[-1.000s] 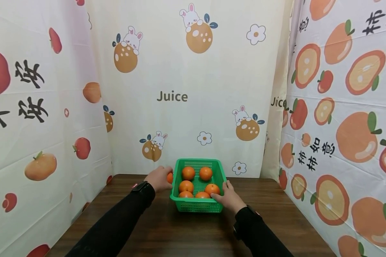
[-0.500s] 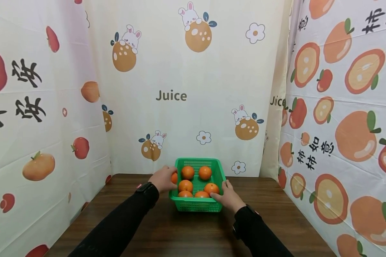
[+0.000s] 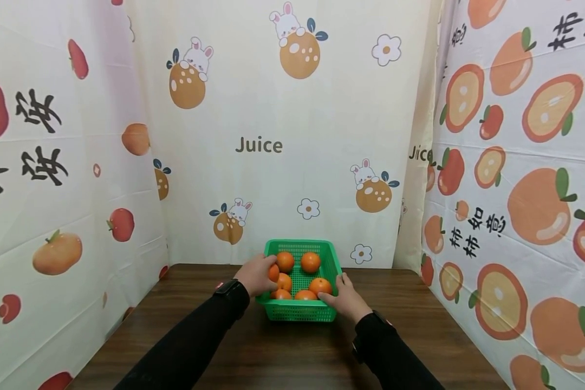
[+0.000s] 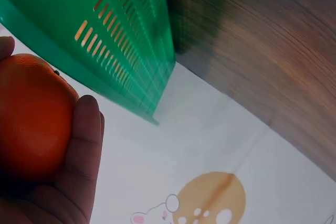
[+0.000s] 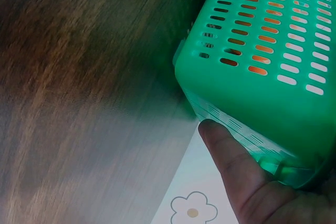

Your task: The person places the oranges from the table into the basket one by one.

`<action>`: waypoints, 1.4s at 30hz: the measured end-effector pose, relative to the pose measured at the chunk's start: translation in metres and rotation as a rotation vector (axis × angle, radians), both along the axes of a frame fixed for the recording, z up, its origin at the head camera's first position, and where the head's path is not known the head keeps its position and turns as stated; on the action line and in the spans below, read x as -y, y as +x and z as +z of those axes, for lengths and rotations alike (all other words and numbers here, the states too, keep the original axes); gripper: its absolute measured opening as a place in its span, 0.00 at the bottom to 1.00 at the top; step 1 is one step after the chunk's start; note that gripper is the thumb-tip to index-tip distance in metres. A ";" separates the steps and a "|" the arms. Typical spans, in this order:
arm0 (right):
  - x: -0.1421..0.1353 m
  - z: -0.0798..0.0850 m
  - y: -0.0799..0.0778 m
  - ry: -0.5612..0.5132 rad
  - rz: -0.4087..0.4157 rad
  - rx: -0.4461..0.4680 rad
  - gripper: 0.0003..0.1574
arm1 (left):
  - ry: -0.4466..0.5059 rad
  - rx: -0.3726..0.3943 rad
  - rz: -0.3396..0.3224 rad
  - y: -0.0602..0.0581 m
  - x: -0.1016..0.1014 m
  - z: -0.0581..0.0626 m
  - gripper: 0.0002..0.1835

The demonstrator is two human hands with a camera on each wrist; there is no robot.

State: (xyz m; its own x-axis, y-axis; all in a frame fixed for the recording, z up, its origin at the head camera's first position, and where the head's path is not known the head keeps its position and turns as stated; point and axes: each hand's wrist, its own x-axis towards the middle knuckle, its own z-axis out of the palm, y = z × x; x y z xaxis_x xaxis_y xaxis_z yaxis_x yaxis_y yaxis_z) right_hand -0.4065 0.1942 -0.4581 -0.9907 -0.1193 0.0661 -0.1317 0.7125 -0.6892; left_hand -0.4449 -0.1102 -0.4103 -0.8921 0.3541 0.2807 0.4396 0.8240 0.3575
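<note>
My left hand (image 3: 255, 274) grips an orange (image 3: 273, 272) over the left rim of a green plastic basket (image 3: 299, 312). In the left wrist view, fingers curl round this orange (image 4: 32, 119) beside the slotted basket wall (image 4: 100, 30). Several other oranges (image 3: 310, 262) lie inside the basket, some along its near side and two at the back. At the basket's front right corner my right hand (image 3: 351, 301) holds the rim, thumb over the top and fingers outside. The right wrist view shows one finger (image 5: 226, 153) along the basket's outer side (image 5: 241, 90).
The basket stands on a dark brown wooden table (image 3: 283, 357). Printed fabric hangs behind the table (image 3: 322, 135) and on both sides, patterned with fruit, rabbits and flowers.
My left hand has moved right with the orange, from outside the basket's left side to over its rim. The right hand has stayed at the corner; the basket has not moved.
</note>
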 end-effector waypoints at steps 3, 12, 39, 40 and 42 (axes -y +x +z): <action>0.000 0.000 0.001 -0.005 0.003 0.003 0.64 | -0.016 0.005 0.006 0.000 -0.004 -0.002 0.30; 0.000 0.001 0.001 -0.008 -0.007 0.013 0.65 | -0.001 -0.010 -0.029 0.000 -0.013 -0.002 0.34; 0.000 0.002 0.000 0.019 -0.008 0.006 0.67 | -0.100 -0.066 -0.077 0.012 -0.060 -0.007 0.32; 0.000 0.002 0.000 0.020 -0.007 0.003 0.67 | -0.100 -0.062 -0.076 0.012 -0.062 -0.008 0.31; 0.000 0.002 0.000 0.024 -0.011 0.005 0.66 | -0.091 -0.048 -0.073 0.012 -0.064 -0.010 0.31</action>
State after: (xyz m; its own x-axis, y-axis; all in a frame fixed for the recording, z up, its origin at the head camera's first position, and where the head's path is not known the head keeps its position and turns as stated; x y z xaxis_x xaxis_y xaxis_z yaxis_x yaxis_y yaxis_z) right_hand -0.4064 0.1943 -0.4558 -0.9922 -0.1103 0.0585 -0.1208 0.7299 -0.6728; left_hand -0.4333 -0.0463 -0.4201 -0.8493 0.4436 0.2863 0.5144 0.8174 0.2593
